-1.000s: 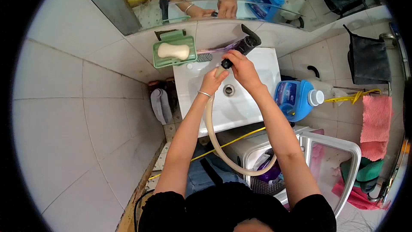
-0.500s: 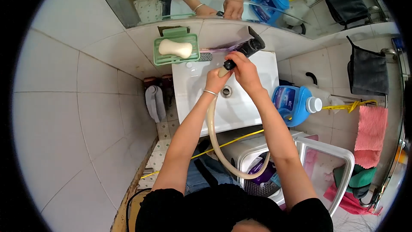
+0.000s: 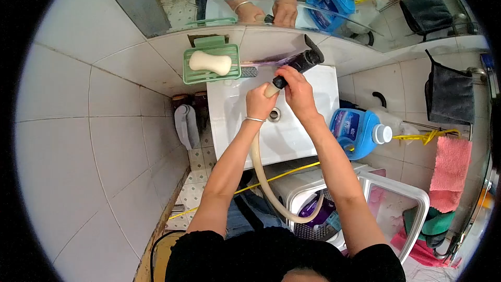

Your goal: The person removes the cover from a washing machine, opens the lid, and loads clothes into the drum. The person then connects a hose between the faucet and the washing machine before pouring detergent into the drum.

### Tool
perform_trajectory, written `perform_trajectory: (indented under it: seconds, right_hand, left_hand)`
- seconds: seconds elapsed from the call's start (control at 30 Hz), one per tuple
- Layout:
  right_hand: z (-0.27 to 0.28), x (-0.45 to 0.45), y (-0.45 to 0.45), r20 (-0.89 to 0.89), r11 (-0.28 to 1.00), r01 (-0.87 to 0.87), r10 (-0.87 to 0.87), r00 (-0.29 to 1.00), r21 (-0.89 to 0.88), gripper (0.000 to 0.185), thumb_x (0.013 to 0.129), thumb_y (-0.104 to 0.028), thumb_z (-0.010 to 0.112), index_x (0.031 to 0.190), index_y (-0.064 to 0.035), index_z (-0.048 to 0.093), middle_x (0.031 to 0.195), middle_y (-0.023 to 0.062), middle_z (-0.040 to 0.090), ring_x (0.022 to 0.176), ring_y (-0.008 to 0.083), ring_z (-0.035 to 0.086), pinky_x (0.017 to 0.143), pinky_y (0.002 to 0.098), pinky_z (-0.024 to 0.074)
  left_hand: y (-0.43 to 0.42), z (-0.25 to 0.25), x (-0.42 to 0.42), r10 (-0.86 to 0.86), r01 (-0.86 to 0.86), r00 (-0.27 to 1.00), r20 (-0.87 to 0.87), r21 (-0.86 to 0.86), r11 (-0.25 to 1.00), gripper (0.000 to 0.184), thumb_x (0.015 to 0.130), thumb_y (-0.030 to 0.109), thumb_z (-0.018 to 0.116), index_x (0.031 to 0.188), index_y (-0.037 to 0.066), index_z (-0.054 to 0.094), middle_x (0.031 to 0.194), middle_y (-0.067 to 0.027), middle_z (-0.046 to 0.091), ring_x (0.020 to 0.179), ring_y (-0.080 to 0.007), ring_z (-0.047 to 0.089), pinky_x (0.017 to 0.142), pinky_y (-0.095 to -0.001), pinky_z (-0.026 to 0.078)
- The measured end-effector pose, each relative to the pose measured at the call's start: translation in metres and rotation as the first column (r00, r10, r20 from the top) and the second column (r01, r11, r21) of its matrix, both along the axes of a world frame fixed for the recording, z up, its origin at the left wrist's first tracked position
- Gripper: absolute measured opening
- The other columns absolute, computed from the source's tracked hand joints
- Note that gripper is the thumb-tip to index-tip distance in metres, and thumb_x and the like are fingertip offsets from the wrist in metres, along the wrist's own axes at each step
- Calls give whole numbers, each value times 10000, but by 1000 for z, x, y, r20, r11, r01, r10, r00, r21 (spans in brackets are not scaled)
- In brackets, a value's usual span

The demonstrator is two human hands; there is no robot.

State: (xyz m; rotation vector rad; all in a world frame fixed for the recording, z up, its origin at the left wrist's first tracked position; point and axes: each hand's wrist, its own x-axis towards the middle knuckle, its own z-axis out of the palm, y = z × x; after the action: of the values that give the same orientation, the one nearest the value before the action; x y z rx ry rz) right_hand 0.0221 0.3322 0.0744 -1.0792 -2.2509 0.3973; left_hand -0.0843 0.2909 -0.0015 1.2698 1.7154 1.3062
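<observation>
Tiled walls surround the sink. Above its basin, the left hand is wrapped around the hose; the right hand curls over the black fitting. Gripping near the joint, aligned, should prevent kinking.

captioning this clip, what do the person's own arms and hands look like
The left arm and right arm emerge from short black sleeves. The left arm wears a thin, pale bracelet; the right has none. Both the left hand and the right hand are bare.
</observation>
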Motion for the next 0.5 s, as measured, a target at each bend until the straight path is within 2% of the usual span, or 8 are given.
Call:
perform_trajectory:
  seconds: [0.2,0.3,0.37,0.4,0.47,0.5]
  right_hand:
    - [-6,0,2,5,997,40,-40,999,64,393,670,124,535,1010,-68,581,1076,121,582,848,350,564,741,395,487]
    - [-6,-1,-5,12,997,68,-69,998,41,394,687,107,524,1039,-61,583,1103,118,574,872,350,554,764,388,482]
    - [-15,0,-8,14,996,90,-89,996,-18,470,660,121,523,1093,-57,573,1173,154,559,1046,353,540,869,396,452]
    - [-18,1,-12,-4,995,94,-95,996,-33,504,671,113,522,1148,-48,543,1220,176,523,1086,365,514,896,403,437]
    - [-23,-4,-24,-55,988,142,-145,988,-60,576,694,104,518,1250,-34,469,1312,216,430,1157,387,459,942,412,410]
    - [-27,-3,-42,-91,978,188,-196,976,-91,613,705,102,515,1297,-30,426,1357,234,373,1189,397,430,961,415,398]
  left_hand:
    - [0,19,-9,-78,46,975,-210,-155,987,215,725,270,637,736,58,602,667,-181,610,672,-392,594,601,-472,466]
    - [2,25,-10,-99,46,951,-292,-181,982,207,729,273,635,738,68,611,694,-181,621,695,-393,602,615,-480,468]
    - [10,8,-9,-100,45,930,-354,-160,986,226,735,282,634,757,58,613,739,-199,625,726,-407,598,630,-484,459]
    - [6,6,-9,-127,72,921,-368,-159,985,233,736,282,634,765,51,611,749,-206,624,733,-408,596,640,-483,457]
    - [8,6,-17,-221,165,926,-307,-198,966,279,729,299,652,765,29,592,741,-213,612,700,-395,582,642,-465,447]
    - [15,-10,-20,-207,167,952,-227,-185,968,334,737,340,660,745,18,575,712,-199,602,683,-366,576,640,-450,443]
